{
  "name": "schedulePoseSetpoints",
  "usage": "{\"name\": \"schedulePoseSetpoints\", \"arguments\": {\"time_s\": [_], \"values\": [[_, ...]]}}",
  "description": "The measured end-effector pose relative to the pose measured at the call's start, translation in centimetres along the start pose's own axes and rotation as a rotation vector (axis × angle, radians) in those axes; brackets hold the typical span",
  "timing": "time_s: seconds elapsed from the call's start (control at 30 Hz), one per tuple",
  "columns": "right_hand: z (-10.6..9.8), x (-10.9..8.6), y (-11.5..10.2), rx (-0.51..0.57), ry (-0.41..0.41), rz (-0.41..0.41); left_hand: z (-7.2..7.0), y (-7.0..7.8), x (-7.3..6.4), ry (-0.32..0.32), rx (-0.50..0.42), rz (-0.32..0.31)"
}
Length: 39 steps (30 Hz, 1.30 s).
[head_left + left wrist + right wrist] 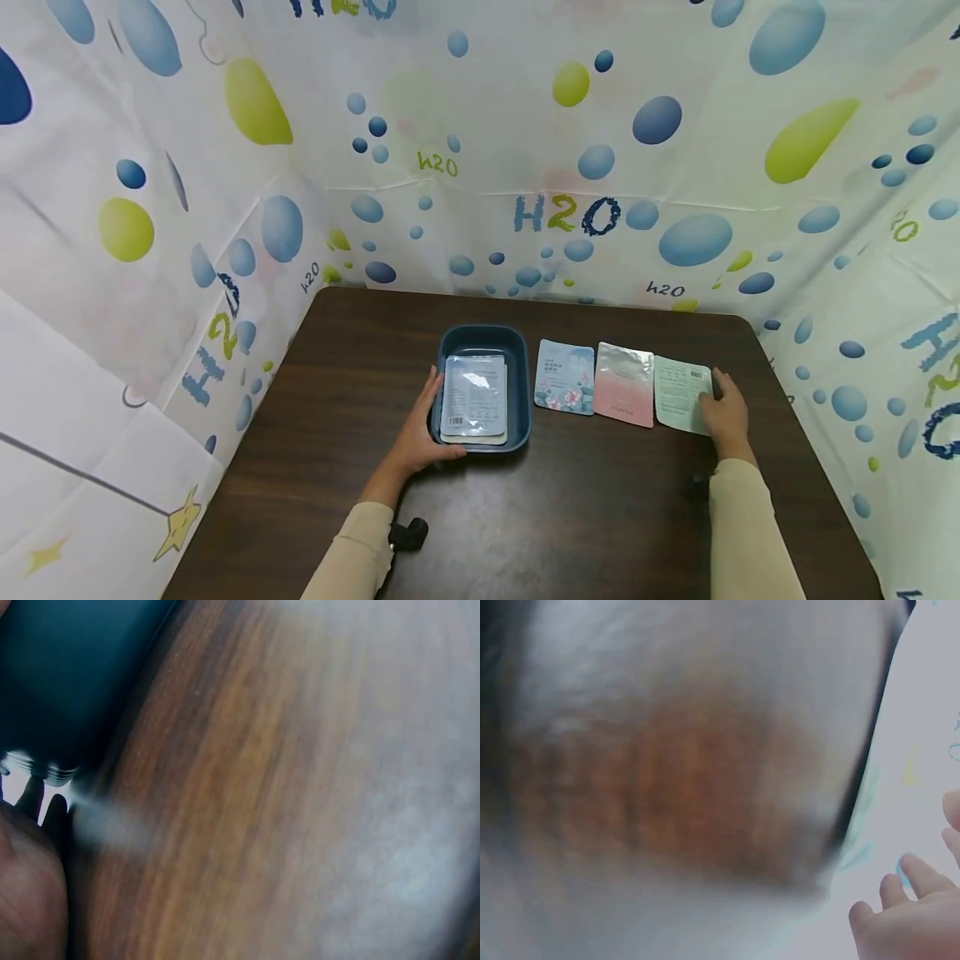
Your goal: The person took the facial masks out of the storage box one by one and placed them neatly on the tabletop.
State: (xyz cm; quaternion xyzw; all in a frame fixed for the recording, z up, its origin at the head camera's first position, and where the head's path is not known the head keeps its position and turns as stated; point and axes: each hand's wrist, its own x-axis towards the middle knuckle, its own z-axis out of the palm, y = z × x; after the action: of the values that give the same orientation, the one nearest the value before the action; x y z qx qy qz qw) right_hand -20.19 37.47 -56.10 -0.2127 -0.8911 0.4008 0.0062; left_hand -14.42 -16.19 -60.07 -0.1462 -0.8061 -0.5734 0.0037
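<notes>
A dark blue plastic tray (522, 392) stands on the table, with silver-white flat sachets (475, 396) stacked inside. My left hand (416, 433) rests against the tray's near left corner, fingers along its left side and thumb by the front edge. To the tray's right lie a light blue floral sachet (564, 377), a pink and silver sachet (624, 385) and a pale green sachet (681, 394), in a row. Beside the green one's right edge is my right hand (726, 417), its thumb close over that edge. In the right wrist view, its fingers (922, 879) are spread and hold nothing.
The dark brown wooden table (555, 517) has a white curtain (480, 142) with blue and green spots behind it and at both sides. A small black device (408, 534) sits at the left wrist. Both wrist views are partly blurred.
</notes>
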Motion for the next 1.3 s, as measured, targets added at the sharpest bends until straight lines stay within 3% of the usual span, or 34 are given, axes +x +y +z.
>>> {"name": "schedulePoseSetpoints", "arguments": {"time_s": [0.23,1.03,1.3], "values": [[-0.5,-0.4,-2.4,0.032,0.055,-0.095,0.1,-0.1,0.0,0.003,-0.007,0.003],[0.2,-3.1,-12.7,0.154,0.024,-0.378,0.1,0.0,-0.1,0.006,-0.008,-0.021],[1.0,-4.2,-15.1,0.154,-0.034,-0.419,0.2,0.4,0.0,0.014,-0.01,-0.017]]}}
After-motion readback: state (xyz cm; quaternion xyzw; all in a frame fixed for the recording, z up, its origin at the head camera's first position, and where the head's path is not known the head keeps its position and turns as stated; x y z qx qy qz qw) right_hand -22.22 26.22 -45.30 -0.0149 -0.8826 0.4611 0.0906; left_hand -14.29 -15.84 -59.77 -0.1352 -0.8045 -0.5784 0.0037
